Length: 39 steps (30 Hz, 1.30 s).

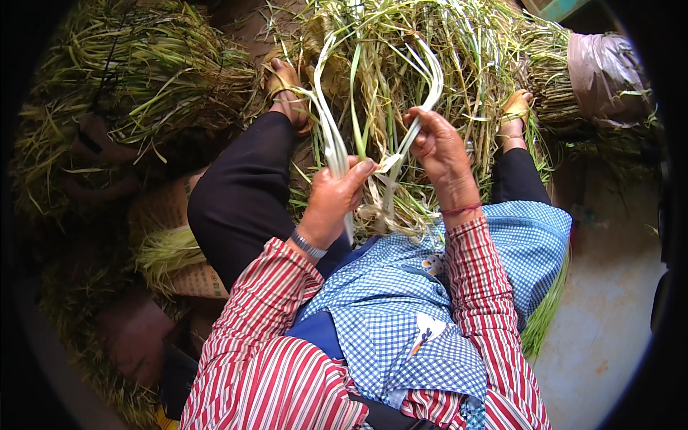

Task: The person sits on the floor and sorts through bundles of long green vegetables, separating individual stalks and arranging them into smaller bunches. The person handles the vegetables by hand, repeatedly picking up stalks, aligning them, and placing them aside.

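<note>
My left hand [336,196] grips a small bunch of pale long-stemmed greens [331,140], whose white ends stick out below the fist. The thumb lies over the stems. My right hand [439,145] pinches a second few pale stems [434,88] between thumb and fingertips. Their lower ends hang down blurred between the hands, with a bent yellowish leaf [389,163] at the side. Behind both hands lies a large heap of green and straw-coloured stalks [462,64] between my feet.
To the left lies a thick pile of leafy stalks [177,80]. Pale green shoots [169,255] rest on a printed brown sack [201,279] beside my knee. At the upper right, a bundle of stalks [551,75] is wrapped in plastic [607,78]. Green blades [545,317] hang beside my checked apron [392,295].
</note>
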{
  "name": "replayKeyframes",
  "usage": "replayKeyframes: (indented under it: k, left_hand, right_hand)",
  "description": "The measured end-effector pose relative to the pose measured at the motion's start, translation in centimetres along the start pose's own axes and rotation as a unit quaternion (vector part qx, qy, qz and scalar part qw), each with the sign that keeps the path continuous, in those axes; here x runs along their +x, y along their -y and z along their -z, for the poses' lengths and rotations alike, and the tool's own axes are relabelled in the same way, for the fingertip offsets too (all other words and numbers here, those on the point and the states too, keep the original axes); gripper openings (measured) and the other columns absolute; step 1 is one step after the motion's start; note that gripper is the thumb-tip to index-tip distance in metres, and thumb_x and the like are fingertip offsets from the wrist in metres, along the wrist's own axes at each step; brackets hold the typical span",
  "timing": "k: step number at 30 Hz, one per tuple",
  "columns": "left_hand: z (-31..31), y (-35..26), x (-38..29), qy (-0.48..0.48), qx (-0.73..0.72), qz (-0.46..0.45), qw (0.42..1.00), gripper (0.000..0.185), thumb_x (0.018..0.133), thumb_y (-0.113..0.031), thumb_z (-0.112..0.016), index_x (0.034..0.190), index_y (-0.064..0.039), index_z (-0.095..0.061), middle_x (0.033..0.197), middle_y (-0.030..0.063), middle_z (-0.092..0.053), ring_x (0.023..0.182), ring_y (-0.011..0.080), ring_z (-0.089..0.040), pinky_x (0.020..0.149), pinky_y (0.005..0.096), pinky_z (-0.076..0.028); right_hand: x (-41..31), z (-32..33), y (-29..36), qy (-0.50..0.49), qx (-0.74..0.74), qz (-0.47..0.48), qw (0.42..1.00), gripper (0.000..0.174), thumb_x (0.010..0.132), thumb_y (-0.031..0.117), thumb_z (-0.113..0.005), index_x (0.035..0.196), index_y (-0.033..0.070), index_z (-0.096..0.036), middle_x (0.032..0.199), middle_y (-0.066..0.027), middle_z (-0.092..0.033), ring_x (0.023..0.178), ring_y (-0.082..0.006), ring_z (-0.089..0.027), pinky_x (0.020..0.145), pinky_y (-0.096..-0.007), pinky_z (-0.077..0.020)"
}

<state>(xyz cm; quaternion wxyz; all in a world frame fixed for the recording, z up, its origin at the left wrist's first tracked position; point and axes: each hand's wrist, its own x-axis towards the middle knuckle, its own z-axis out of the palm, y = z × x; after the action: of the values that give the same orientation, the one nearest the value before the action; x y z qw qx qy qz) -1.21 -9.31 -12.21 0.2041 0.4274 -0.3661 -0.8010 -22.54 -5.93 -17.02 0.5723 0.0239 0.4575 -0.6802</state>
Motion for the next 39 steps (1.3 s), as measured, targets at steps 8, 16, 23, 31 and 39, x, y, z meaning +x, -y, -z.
replayKeyframes:
  k: [8, 16, 23, 31, 39]
  left_hand:
    - [3.4, -2.2, -4.8, -0.04, -0.05, -0.043, 0.997, 0.022, 0.101, -0.021, -0.058, 0.108, -0.001, -0.066, 0.064, -0.0089, -0.04, 0.05, -0.0006, -0.033, 0.042, 0.0168, -0.025]
    - [4.3, -1.9, -5.3, -0.119, -0.114, -0.095, 0.982, 0.024, 0.102, -0.015, -0.056, 0.12, 0.0, -0.062, 0.109, 0.0092, -0.068, 0.051, -0.0011, -0.036, 0.043, 0.0151, -0.031]
    - [0.2, -0.1, -1.7, -0.05, 0.063, -0.087, 0.993, 0.031, 0.102, -0.022, -0.056, 0.126, -0.002, -0.061, 0.112, 0.0047, -0.07, 0.057, -0.0023, -0.042, 0.047, 0.0128, -0.032]
    - [0.6, 1.5, 0.7, 0.023, 0.132, -0.034, 0.99, 0.025, 0.101, -0.026, -0.059, 0.11, -0.004, -0.067, 0.083, -0.0016, -0.068, 0.054, 0.0008, -0.041, 0.049, 0.0168, -0.031]
    - [1.3, -1.1, 1.5, 0.018, 0.005, -0.013, 1.0, 0.023, 0.103, -0.024, -0.056, 0.102, -0.002, -0.063, 0.079, 0.0017, -0.067, 0.05, 0.0014, -0.041, 0.046, 0.0168, -0.03]
  right_hand:
    - [0.5, 5.2, 4.0, 0.015, 0.133, 0.061, 0.989, 0.019, 0.1, 0.018, -0.059, 0.11, 0.003, -0.066, 0.087, -0.0055, -0.066, 0.062, -0.0102, -0.054, 0.055, -0.0262, -0.0444]
    - [-2.2, 1.5, 3.5, 0.041, -0.06, 0.126, 0.989, 0.019, 0.096, 0.022, -0.065, 0.104, 0.005, -0.07, 0.081, -0.001, -0.068, 0.06, -0.0056, -0.056, 0.055, -0.0214, -0.0471]
    - [-3.4, -3.6, 1.3, 0.057, -0.111, 0.07, 0.99, 0.021, 0.096, 0.022, -0.066, 0.102, 0.003, -0.07, 0.077, 0.0015, -0.065, 0.058, -0.0049, -0.055, 0.054, -0.0211, -0.0456]
    - [-2.8, -4.3, -1.4, 0.127, -0.207, 0.09, 0.966, 0.033, 0.098, 0.028, -0.063, 0.113, -0.001, -0.065, 0.08, 0.0, -0.062, 0.057, -0.0027, -0.05, 0.052, -0.0189, -0.041]
    - [-7.7, -1.5, -5.1, 0.298, -0.44, 0.013, 0.847, 0.037, 0.1, 0.032, -0.06, 0.122, 0.002, -0.059, 0.081, 0.0028, -0.056, 0.065, -0.0037, -0.047, 0.056, -0.0226, -0.0418]
